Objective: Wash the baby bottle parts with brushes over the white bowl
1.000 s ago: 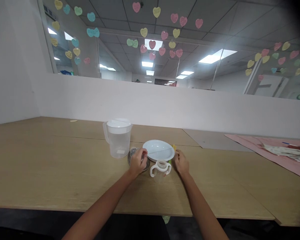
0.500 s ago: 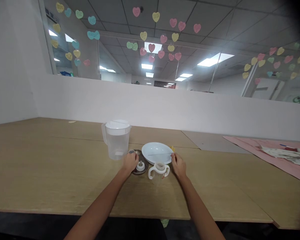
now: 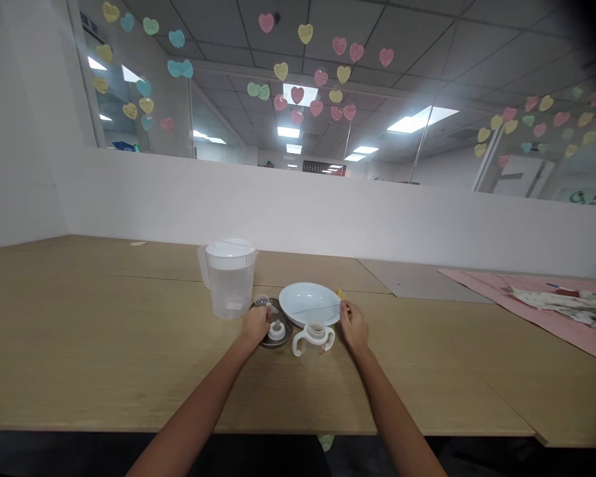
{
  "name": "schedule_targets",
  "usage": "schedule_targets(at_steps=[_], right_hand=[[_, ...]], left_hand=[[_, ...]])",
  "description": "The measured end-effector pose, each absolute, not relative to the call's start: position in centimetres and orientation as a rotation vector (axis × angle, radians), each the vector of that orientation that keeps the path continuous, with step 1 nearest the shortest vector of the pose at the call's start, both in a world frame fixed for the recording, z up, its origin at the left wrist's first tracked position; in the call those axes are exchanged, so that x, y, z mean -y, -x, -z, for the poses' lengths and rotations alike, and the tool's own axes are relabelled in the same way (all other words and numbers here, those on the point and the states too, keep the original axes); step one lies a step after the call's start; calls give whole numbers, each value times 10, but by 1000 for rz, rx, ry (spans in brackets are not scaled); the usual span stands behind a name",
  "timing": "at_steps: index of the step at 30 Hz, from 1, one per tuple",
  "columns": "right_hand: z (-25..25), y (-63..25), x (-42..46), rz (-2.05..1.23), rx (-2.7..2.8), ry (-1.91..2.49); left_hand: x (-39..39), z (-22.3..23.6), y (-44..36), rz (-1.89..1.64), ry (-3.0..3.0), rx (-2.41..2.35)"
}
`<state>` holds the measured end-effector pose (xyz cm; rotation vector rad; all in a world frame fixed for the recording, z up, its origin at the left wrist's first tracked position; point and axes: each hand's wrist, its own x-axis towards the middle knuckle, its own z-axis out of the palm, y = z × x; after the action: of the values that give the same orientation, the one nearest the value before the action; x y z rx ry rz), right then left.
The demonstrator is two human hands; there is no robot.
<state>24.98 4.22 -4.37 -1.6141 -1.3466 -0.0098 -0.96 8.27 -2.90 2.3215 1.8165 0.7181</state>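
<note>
My left hand (image 3: pixel 255 322) is closed at the left side of a round dark metal tray (image 3: pixel 287 329); what its fingers hold, if anything, is hidden. On the tray are a clear dome-shaped cap (image 3: pixel 261 301), just beyond those fingers, and a baby bottle teat in a white ring (image 3: pixel 277 330). With fingers pinched, my right hand (image 3: pixel 354 326) is at the right rim of a white oval dish (image 3: pixel 308 289). A thin dark rod (image 3: pixel 318 309) runs from these fingers across the dish. Between my hands stands a clear baby bottle (image 3: pixel 314 344) with white handles and an open top.
A clear lidded pitcher (image 3: pixel 232 285) with liquid stands behind my left hand. Something yellow (image 3: pixel 340 293) lies behind the dish. Farther right, a pink cloth (image 3: pixel 477 289) carries a patterned cloth and a pen. A low white wall (image 3: pixel 278 205) borders the table's back.
My left hand has drawn slightly left, showing more of the clear cap. My right hand stays at the dish's rim. The whole view has shifted a little.
</note>
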Motion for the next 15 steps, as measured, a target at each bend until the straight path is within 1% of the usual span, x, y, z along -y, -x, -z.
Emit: schedule_targets(at_steps=[5, 11, 15], right_hand=[[44, -252, -42, 1, 1245, 1584], [48, -259, -50, -32, 1049, 1488], [49, -269, -56, -63, 879, 1408]], left_hand=[[-84, 29, 12, -869, -2235, -1762], [-80, 20, 13, -1185, -2060, -1811], [-76, 13, 14, -1388, -1975, -1708]])
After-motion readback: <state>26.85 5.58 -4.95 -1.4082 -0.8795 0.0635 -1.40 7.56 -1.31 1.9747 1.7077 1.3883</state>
